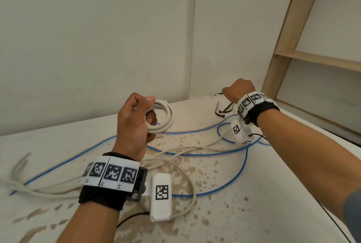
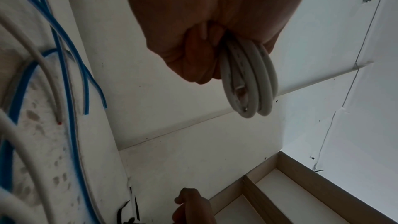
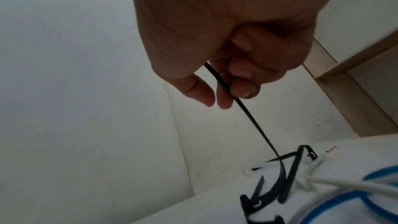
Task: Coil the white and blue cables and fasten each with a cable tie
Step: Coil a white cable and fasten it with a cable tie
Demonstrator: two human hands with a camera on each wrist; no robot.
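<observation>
My left hand [image 1: 136, 117] holds a small coil of white cable [image 1: 166, 115] above the table, fingers curled through its loops; the left wrist view shows the coil [image 2: 249, 81] hanging from the fist [image 2: 206, 43]. Far right, my right hand [image 1: 237, 90] pinches the thin end of a black cable tie [image 3: 254, 118] between thumb and fingers [image 3: 241, 89], and its lower part still touches the table. Other black ties [image 1: 224, 109] lie beneath it. The blue cable [image 1: 214, 152] sprawls loose in big loops over the table, tangled with more white cable [image 1: 187, 188].
The white table [image 1: 273, 193] has brown speckled stains and ends in a wall corner at the back. A wooden shelf frame [image 1: 289, 33] stands at the right. Loose cable ends trail off toward the left edge [image 1: 17, 164].
</observation>
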